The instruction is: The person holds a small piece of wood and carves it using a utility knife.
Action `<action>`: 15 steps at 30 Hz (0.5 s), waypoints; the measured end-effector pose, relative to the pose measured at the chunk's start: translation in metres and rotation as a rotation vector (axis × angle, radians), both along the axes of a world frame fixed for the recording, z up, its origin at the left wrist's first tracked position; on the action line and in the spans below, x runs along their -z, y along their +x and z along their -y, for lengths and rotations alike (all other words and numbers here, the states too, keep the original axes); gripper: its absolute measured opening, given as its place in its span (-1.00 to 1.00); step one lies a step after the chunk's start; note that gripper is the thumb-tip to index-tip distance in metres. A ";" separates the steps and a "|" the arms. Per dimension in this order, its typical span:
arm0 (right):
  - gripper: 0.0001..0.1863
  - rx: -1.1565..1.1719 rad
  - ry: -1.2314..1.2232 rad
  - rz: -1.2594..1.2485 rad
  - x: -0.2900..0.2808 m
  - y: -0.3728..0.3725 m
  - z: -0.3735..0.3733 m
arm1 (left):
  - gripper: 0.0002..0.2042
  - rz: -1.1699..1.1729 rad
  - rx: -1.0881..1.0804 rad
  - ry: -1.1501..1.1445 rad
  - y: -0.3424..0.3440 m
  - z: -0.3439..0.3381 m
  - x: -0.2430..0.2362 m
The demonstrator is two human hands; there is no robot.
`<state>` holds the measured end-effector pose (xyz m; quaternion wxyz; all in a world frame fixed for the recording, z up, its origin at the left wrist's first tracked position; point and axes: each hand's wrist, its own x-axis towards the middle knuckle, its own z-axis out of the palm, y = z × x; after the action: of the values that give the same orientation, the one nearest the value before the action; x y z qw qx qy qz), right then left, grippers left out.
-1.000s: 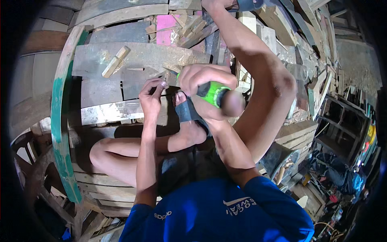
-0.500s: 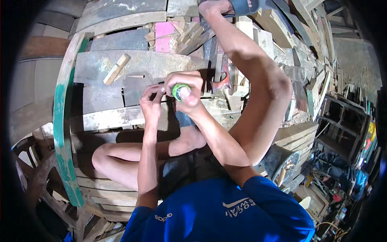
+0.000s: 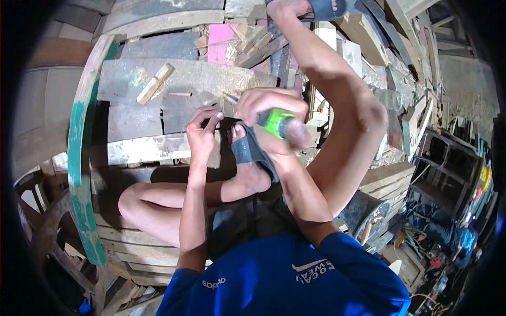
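My right hand (image 3: 267,104) is wrapped round a bright green and black handle (image 3: 276,122), tilted and smeared at its outer end. What the handle belongs to is hidden by the hand. A thin pointed piece (image 3: 231,98) shows just left of those knuckles; whether it joins the handle I cannot tell. My left hand (image 3: 202,130) is raised beside it, thumb and fingertips pinched together at a small dark thing too small to name. Below the hands is my sandalled foot (image 3: 246,150). On the boards ahead lie a short wood block (image 3: 154,84) and a small wooden peg (image 3: 181,94).
A green-painted beam (image 3: 79,158) runs along the left side. Wood scraps and shavings lie around a pink piece (image 3: 221,45) at the back. My bent right leg (image 3: 350,110) stands at the right, near a clear jar (image 3: 389,100) and a dark bucket (image 3: 363,210).
My right hand has moved right, away from my left hand, and the green handle has tipped over to the right. My left hand has barely moved. My sandalled foot now shows between them.
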<state>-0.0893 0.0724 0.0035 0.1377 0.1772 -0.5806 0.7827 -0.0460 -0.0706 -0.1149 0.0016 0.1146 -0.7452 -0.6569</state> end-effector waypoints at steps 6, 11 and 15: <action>-0.27 -0.041 0.079 0.009 0.029 -0.003 0.015 | -0.92 0.014 0.006 0.081 0.001 -0.002 0.003; -0.24 -0.060 -0.005 0.042 -0.021 0.005 0.003 | -0.91 -0.070 0.056 0.027 -0.002 -0.001 -0.003; -0.35 -0.046 0.218 0.041 0.032 -0.001 0.007 | -0.91 -0.030 0.048 -0.012 -0.004 -0.008 -0.007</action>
<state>-0.0908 0.0658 -0.0287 0.0876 0.1883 -0.6605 0.7215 -0.0500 -0.0623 -0.1082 -0.0021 0.0867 -0.7514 -0.6541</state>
